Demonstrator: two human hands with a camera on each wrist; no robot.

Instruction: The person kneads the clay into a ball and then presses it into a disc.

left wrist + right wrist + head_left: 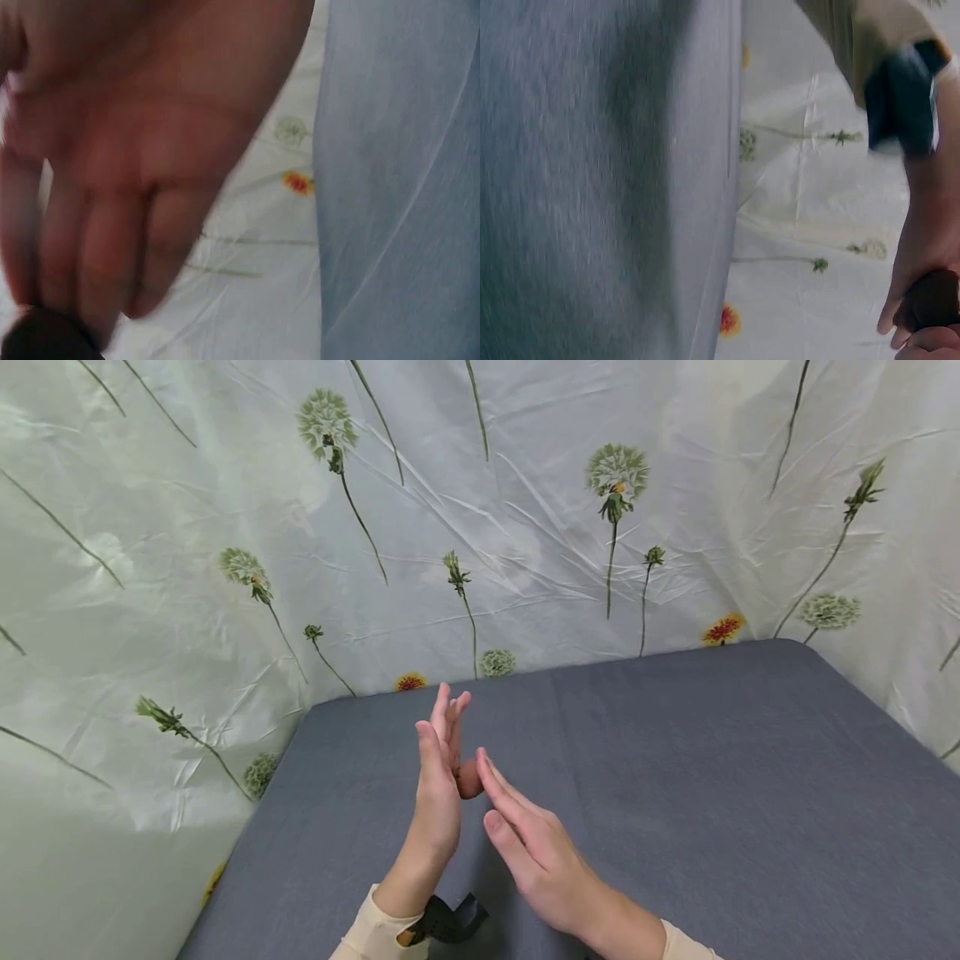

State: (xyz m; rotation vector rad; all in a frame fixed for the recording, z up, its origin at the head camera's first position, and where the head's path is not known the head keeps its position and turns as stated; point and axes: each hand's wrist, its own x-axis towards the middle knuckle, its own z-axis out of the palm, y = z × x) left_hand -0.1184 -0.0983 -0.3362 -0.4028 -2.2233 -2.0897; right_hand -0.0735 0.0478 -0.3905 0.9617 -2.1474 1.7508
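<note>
Between my two hands sits a small, rounded brown lump [469, 779]; its exact kind cannot be told. My left hand [437, 793] stands upright with its fingers straight, and the lump lies against its inner side. From the other side, the straight fingers of my right hand [536, 856] touch the lump near their tips. In the left wrist view the left palm [135, 142] faces the camera, with the dark lump [49, 339] at its fingertips. The right wrist view shows the lump [930, 300] at the lower right, partly covered by fingertips.
Below the hands spreads a grey cloth-covered surface [712, 777]. A pale curtain [540, 543] printed with dandelions and flowers hangs behind and beside it. A black strap [453, 920] is on the left wrist, by the cream sleeve [375, 931].
</note>
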